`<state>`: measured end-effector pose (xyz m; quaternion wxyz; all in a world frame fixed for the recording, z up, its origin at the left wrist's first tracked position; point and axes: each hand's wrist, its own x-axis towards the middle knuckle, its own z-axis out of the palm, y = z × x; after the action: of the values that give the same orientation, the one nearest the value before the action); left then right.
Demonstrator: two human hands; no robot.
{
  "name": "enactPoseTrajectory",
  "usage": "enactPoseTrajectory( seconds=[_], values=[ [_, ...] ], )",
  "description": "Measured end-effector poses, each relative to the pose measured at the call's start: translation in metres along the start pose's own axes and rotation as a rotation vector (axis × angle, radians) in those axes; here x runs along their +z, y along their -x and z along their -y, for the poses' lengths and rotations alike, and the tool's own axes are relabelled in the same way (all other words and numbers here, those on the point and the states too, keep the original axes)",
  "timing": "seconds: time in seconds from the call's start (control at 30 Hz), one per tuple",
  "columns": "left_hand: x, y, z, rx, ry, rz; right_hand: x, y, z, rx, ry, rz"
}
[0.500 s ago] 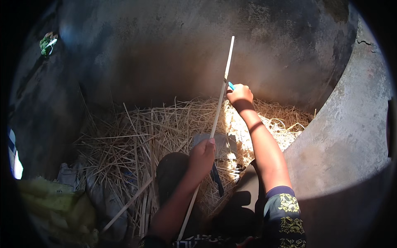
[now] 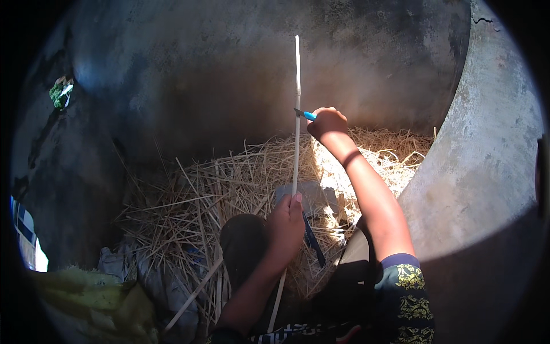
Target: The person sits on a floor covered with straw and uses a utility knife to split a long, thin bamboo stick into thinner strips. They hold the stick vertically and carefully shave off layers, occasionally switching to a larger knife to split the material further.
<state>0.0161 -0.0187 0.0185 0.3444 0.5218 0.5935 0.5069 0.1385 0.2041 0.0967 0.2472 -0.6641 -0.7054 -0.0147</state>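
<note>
My left hand [image 2: 285, 229] is closed round a long, thin, pale bamboo strip [image 2: 296, 152], its thumb lying along the front. The strip stands nearly upright, with its top well above both hands and its lower end down by my lap. My right hand [image 2: 329, 122] grips a small knife [image 2: 309, 116] with a blue handle. Its short dark blade reaches across the strip, a little below a joint mark in the upper part. Whether the blade bites into the strip cannot be made out.
A heap of pale shavings and slivers [image 2: 183, 212] covers the floor, with a grey block [image 2: 312, 196] and a long dark blue object [image 2: 313, 241] on it. A curved concrete wall [image 2: 475, 172] rises at the right. A yellow-green sack [image 2: 94, 301] lies at the lower left.
The strip has swung from leaning right to nearly upright, its top moving left. My right hand and the knife stay near the strip's upper part, the blade now lying more across it.
</note>
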Motion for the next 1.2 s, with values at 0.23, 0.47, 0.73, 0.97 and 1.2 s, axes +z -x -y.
enactPoseTrajectory(
  seconds=[0.23,0.47,0.73,0.97,1.2],
  values=[
    [-0.009,0.003,-0.016,0.083,-0.030,-0.003,-0.027,0.004,0.005,0.032,0.078,-0.014],
    [0.001,-0.004,-0.005,0.080,-0.032,-0.008,-0.012,-0.004,-0.006,0.145,0.018,-0.085],
    [0.012,-0.005,0.005,0.104,-0.018,0.048,0.018,-0.021,-0.036,0.200,-0.643,0.181],
    [-0.010,-0.012,0.010,0.083,0.063,0.037,-0.002,0.003,-0.027,0.147,-1.231,0.391],
    [-0.009,-0.014,0.012,0.041,0.168,0.062,-0.003,0.005,-0.010,0.188,-1.320,0.121]
  ],
)
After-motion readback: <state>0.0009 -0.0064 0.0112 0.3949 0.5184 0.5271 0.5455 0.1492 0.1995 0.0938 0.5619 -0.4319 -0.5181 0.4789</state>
